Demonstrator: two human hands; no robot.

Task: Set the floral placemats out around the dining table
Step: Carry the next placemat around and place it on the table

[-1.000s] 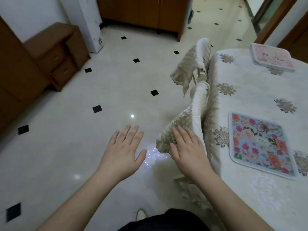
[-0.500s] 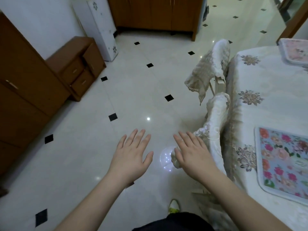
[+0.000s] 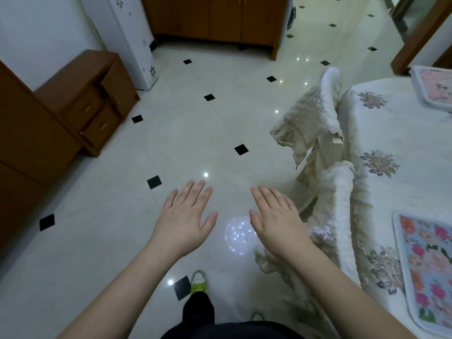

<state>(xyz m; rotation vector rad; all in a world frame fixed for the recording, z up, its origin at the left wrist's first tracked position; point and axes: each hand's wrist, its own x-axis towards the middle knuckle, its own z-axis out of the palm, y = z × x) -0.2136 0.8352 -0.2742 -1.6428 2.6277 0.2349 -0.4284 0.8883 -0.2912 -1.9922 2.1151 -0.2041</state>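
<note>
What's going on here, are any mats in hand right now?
No. Both the left hand and the right hand are open, flat and empty, held out over the tiled floor beside the covered chairs. One blue floral mat lies flat on the table at the near edge, and a pink mat sits at the far corner.

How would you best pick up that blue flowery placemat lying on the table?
The blue floral placemat lies flat on the tablecloth, so I'd probably pinch its pale left border, nearest the right hand, coming in from the chair side and sliding fingertips under that thin edge.
</note>
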